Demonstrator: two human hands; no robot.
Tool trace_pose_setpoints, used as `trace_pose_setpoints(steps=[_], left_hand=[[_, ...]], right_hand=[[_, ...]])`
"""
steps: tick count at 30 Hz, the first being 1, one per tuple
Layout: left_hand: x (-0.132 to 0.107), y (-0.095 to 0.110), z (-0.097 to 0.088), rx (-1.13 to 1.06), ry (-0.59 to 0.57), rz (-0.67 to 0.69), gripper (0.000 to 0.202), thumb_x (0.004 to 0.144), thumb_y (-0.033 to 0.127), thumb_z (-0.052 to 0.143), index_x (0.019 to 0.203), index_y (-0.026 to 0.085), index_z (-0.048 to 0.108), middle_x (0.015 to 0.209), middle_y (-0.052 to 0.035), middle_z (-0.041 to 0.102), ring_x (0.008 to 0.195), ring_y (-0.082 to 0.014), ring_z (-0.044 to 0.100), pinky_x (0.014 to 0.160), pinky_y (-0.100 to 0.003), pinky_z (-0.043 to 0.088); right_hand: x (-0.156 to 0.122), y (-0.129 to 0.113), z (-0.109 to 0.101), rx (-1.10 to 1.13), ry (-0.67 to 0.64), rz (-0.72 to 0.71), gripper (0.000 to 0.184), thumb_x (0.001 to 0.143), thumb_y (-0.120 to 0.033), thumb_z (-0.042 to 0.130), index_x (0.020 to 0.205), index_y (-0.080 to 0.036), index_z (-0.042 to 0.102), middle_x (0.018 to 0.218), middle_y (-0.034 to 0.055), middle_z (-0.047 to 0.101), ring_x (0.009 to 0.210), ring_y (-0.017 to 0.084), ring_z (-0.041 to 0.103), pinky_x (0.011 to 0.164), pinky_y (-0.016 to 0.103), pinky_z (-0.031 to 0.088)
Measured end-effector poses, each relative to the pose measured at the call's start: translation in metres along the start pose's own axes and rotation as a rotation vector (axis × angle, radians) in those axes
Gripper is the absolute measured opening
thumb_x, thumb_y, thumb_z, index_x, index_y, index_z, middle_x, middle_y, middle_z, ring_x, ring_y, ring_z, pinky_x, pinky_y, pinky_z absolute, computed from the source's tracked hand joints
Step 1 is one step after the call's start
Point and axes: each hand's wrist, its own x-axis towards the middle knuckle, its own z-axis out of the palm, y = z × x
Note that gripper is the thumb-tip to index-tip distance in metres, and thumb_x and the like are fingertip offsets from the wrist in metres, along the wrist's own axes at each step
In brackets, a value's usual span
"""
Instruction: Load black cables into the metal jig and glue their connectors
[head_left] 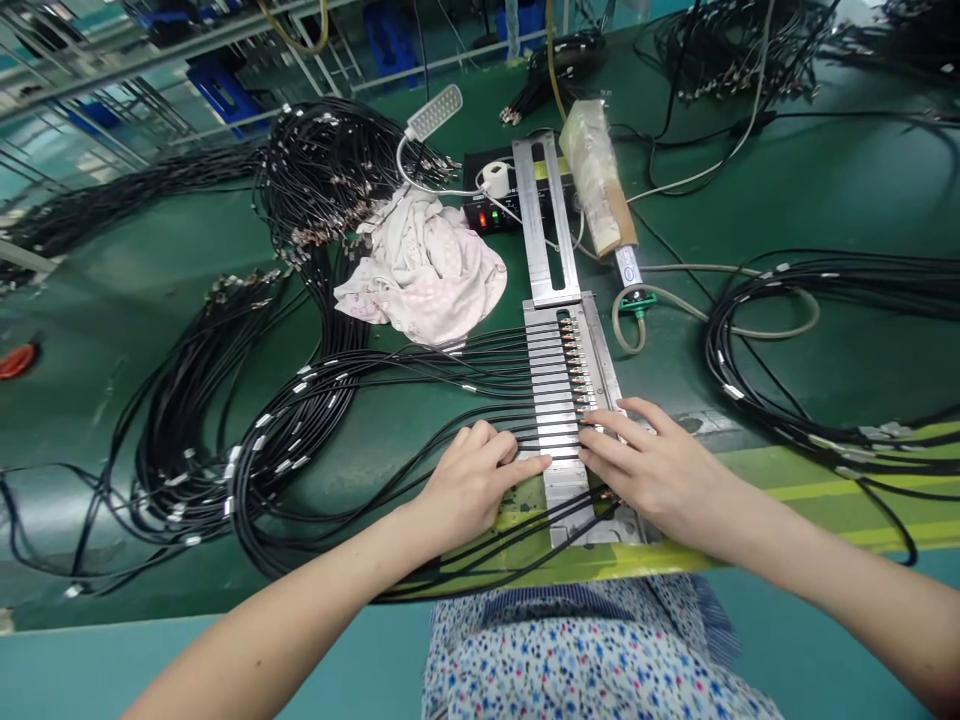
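A grooved metal fixture [551, 385] lies on the green bench near its front edge, with several thin black cables [420, 375] laid side by side in its slots. Their brass connector tips [571, 360] line up in a row on the fixture. My left hand [469, 485] rests palm down on the cables at the fixture's left side, fingers curled and forefinger stretched onto the metal. My right hand [649, 465] lies on the fixture's near right part, fingertips pressed on the cable ends there. Neither hand lifts anything.
Big looped bundles of black cable [225, 430] cover the bench's left side, another bundle [810, 350] the right. A crumpled pale cloth [427, 270], a small lamp [435, 112], a black box with lit indicators [487, 212], a wrapped tool [596, 175] and a slotted metal bar [547, 215] lie behind the fixture.
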Motion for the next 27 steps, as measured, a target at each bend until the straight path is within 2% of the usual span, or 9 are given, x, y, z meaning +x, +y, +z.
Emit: trace_pose_setpoints(steps=[6,9,11,15,19,27], left_hand=[[0.005,0.0,-0.009,0.018,0.053,0.039,0.034,0.087,0.012,0.043,0.115,0.024,0.058,0.086,-0.0061,0.05,0.077,-0.0182,0.038,0.067,-0.031,0.035],[0.011,-0.004,-0.015,0.054,0.1,0.039,0.025,0.091,0.014,0.039,0.105,0.015,0.06,0.083,-0.0063,0.052,0.075,-0.0177,0.041,0.066,-0.03,0.037],[0.016,-0.007,-0.017,0.128,0.092,0.039,0.021,0.091,0.016,0.04,0.093,0.013,0.061,0.079,-0.0058,0.053,0.073,-0.0179,0.041,0.064,-0.03,0.036],[0.024,-0.007,-0.015,0.257,0.029,0.085,0.02,0.091,0.019,0.045,0.074,0.014,0.055,0.074,-0.0043,0.051,0.07,-0.0182,0.04,0.06,-0.03,0.034],[0.026,-0.006,-0.007,0.25,0.067,0.116,0.019,0.091,0.014,0.041,0.076,0.014,0.053,0.075,-0.0042,0.051,0.07,-0.0178,0.042,0.062,-0.03,0.036],[0.026,-0.007,-0.001,0.076,0.149,0.096,0.02,0.09,0.013,0.037,0.078,0.013,0.053,0.075,-0.0052,0.051,0.071,-0.0164,0.044,0.063,-0.028,0.041]], right_hand=[[-0.014,0.007,0.008,0.207,0.037,0.142,0.037,0.08,-0.001,0.043,0.106,-0.019,0.061,0.111,0.0111,0.06,0.113,0.027,0.045,0.087,0.047,0.041],[-0.021,0.012,0.012,0.263,0.183,0.227,0.043,0.079,0.003,0.037,0.111,-0.018,0.057,0.111,0.0119,0.059,0.112,0.024,0.046,0.088,0.046,0.042],[-0.024,0.014,0.014,0.273,0.251,0.257,0.045,0.078,0.005,0.035,0.111,-0.017,0.057,0.11,0.0123,0.059,0.11,0.023,0.046,0.088,0.045,0.042],[-0.021,0.012,0.015,0.207,0.177,0.198,0.033,0.081,-0.002,0.044,0.105,-0.017,0.061,0.111,0.013,0.059,0.111,0.027,0.046,0.086,0.045,0.042],[-0.015,0.008,0.012,0.091,0.11,0.173,0.02,0.086,-0.013,0.048,0.099,-0.016,0.062,0.108,0.0135,0.061,0.109,0.027,0.048,0.084,0.045,0.043],[-0.01,0.01,0.009,0.078,0.105,0.093,0.02,0.088,-0.012,0.043,0.085,-0.013,0.062,0.095,0.0107,0.063,0.096,0.022,0.053,0.084,0.041,0.044]])
